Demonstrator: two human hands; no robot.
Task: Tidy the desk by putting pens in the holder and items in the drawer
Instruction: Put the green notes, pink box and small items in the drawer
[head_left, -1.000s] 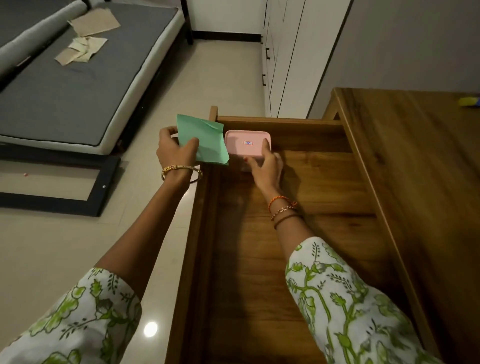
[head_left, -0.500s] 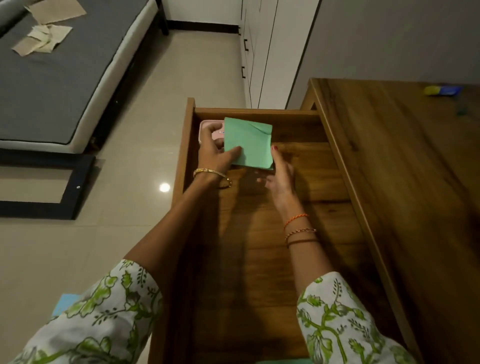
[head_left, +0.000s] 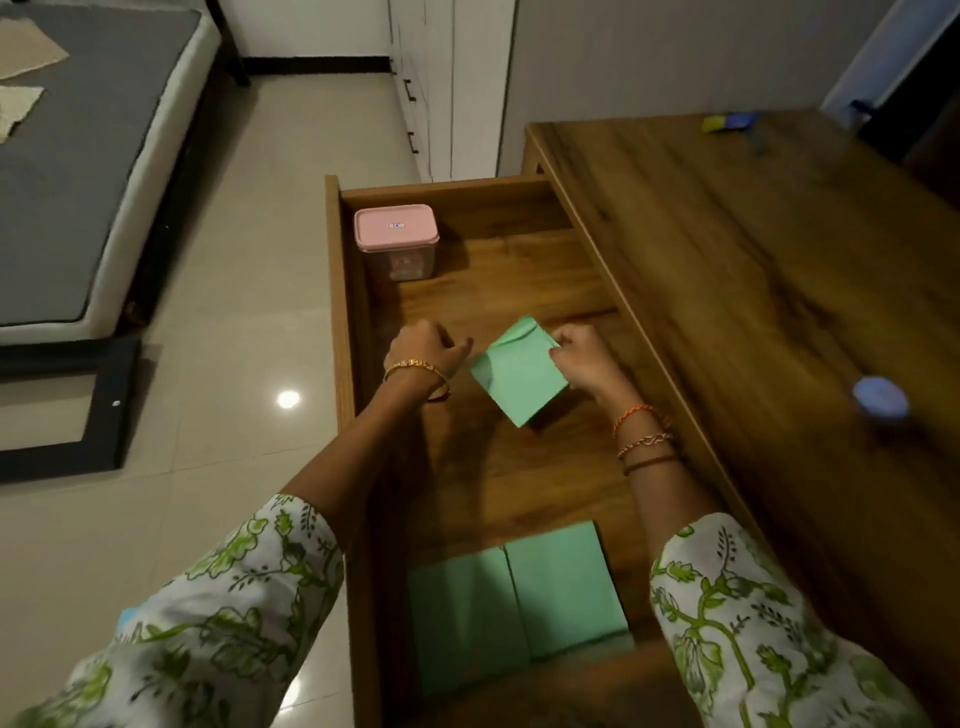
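Note:
The wooden drawer (head_left: 343, 291) stands pulled out from the desk (head_left: 753, 270). A pink-lidded clear box (head_left: 396, 228) sits in its far left corner. My right hand (head_left: 584, 358) pinches the right edge of a green paper pad (head_left: 514, 376), tilted above the drawer's middle. My left hand (head_left: 423, 345) hovers just left of the pad with fingers curled under and thumb pointing at it, holding nothing. Two green pads (head_left: 519, 608) lie side by side at the drawer's near end.
On the desk top lie a blurred yellow-and-blue object (head_left: 727, 123) at the far side and a round blue-white object (head_left: 880, 402) near the right edge. A bed (head_left: 93, 171) stands left across the tiled floor, a white wardrobe (head_left: 452, 88) behind the drawer.
The pink-lidded box was set down in the drawer's far left corner. The green pad passed from my left hand to my right hand and moved nearer, toward the drawer's middle.

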